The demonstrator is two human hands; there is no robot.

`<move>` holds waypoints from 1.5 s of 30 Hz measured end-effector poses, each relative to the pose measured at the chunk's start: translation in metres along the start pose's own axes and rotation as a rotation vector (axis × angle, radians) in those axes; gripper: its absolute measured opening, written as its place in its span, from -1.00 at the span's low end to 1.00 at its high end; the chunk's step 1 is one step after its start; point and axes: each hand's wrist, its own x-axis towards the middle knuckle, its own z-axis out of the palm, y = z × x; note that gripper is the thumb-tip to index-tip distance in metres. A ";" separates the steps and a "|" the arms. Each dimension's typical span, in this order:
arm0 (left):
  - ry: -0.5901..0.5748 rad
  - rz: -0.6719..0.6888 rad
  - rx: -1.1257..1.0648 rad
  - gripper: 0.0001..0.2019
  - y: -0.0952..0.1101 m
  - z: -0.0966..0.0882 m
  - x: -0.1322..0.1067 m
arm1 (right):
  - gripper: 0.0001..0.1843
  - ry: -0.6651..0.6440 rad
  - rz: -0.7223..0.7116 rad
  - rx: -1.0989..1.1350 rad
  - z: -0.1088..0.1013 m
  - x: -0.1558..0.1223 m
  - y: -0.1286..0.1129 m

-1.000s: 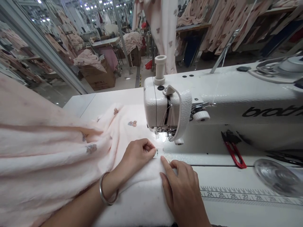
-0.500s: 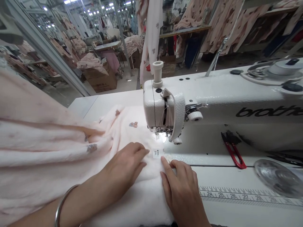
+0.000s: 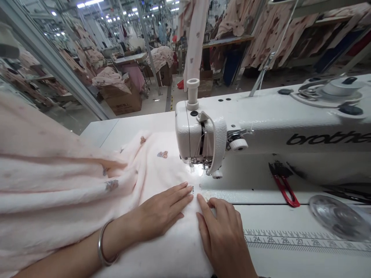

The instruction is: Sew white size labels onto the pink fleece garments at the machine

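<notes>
Pale pink plush fabric [image 3: 156, 173] with small bear prints lies on the machine bed, its right edge just in front of the presser foot. My left hand [image 3: 160, 210] rests flat on it, fingers stretched together over a small white size label [image 3: 193, 190]; only a sliver of print shows beside the fingertips. My right hand [image 3: 222, 231] is at the fabric's right edge, index finger extended toward the label, thumb apart, the other fingers bent. Nothing is visibly held in it. The white sewing machine [image 3: 199, 133] stands just beyond both hands, its lamp lighting the needle area.
Red thread snips [image 3: 285, 189] lie right of the needle, beside black-handled scissors [image 3: 346, 191] and a clear round dish [image 3: 337, 216]. A printed ruler [image 3: 290, 240] runs along the table front. Bunched fabric [image 3: 58, 185] fills the left. Cardboard boxes [image 3: 123, 100] stand behind.
My left hand has slid right and flattened, its fingers now covering most of the label. My right hand has stayed nearly still. The view has shifted slightly.
</notes>
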 end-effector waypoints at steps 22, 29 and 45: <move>-0.016 -0.001 0.049 -0.54 0.002 0.004 -0.001 | -0.65 0.095 0.016 0.008 0.000 0.003 -0.004; -0.025 -0.005 0.035 -0.52 0.000 0.005 -0.001 | -0.67 0.115 0.006 -0.009 0.000 0.003 -0.005; -0.038 0.020 0.086 -0.56 0.000 0.003 0.001 | -0.67 0.011 -0.008 0.075 -0.017 0.027 0.027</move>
